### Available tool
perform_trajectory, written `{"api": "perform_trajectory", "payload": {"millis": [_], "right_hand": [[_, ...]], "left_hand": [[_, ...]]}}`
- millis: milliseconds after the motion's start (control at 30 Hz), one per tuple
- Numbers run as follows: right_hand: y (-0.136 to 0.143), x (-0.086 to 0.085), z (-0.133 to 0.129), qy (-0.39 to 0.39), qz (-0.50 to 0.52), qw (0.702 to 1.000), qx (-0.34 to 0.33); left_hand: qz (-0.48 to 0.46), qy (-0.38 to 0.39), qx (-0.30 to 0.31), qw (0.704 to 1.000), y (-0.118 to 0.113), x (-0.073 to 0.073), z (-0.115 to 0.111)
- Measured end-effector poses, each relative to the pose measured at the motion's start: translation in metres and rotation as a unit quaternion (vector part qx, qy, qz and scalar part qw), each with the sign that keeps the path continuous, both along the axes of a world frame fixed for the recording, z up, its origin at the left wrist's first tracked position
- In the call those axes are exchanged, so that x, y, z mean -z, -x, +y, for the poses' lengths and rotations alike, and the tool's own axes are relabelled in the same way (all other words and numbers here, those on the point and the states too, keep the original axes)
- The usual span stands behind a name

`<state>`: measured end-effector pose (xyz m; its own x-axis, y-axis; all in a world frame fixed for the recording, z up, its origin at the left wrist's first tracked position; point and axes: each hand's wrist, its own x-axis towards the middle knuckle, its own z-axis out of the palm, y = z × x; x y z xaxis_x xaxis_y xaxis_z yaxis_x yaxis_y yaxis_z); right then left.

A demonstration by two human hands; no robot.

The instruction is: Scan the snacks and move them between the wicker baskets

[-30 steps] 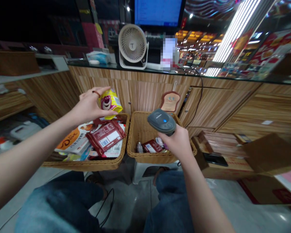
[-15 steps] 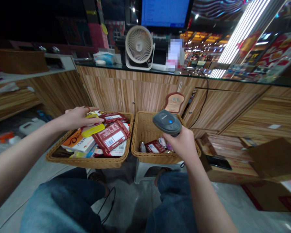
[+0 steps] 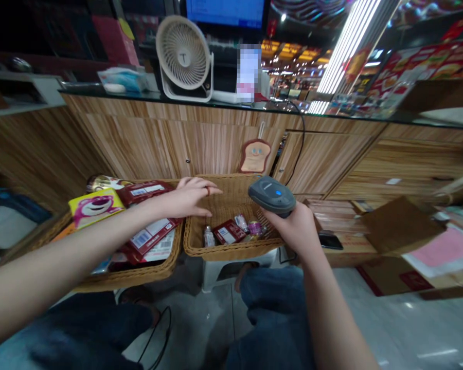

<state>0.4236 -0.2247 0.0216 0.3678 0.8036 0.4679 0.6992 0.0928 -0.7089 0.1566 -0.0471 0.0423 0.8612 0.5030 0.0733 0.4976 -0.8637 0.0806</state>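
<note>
My left hand (image 3: 191, 198) is open, fingers apart with nothing in them, over the near left part of the right wicker basket (image 3: 231, 252). Gripped in my right hand (image 3: 295, 226) is a dark grey barcode scanner (image 3: 272, 195) with a blue light, held above that basket's right side. Inside the basket lie a small bottle (image 3: 209, 236), a dark red packet (image 3: 229, 232) and a purple-lidded jar (image 3: 254, 227). Under my left forearm, the left wicker basket (image 3: 139, 277) holds several dark red packets (image 3: 148, 189) and a yellow packet with a pink cartoon face (image 3: 96, 206).
A wooden counter (image 3: 146, 144) stands ahead, with a white fan (image 3: 184, 56) and a monitor (image 3: 227, 13) on top. A toast-shaped pouch (image 3: 255, 155) hangs on its front. Cardboard boxes (image 3: 401, 226) and a black phone (image 3: 330, 240) are at the right. A cable (image 3: 164, 334) lies on the floor.
My left hand has left the yellow packet, which now lies on the left basket's pile, and moved right to the other basket. The scanner stays in my right hand. The view has shifted right.
</note>
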Motion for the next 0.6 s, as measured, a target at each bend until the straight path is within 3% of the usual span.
{"api": "perform_trajectory", "payload": {"millis": [167,367,467,600], "right_hand": [[-0.009,0.004,-0.004,0.003,0.013,1.0,-0.002],[-0.019,0.003,-0.009,0.005,0.03,0.999,0.013],[-0.02,0.003,-0.011,0.001,0.03,0.999,0.014],[-0.018,0.003,-0.012,-0.011,0.023,1.0,0.007]], "left_hand": [[0.123,0.015,0.19,0.974,-0.073,0.046,0.002],[0.129,0.052,0.351,0.926,-0.112,0.098,0.002],[0.133,0.058,0.379,0.914,-0.121,0.11,0.007],[0.158,0.036,0.357,0.92,-0.128,0.11,0.021]]}}
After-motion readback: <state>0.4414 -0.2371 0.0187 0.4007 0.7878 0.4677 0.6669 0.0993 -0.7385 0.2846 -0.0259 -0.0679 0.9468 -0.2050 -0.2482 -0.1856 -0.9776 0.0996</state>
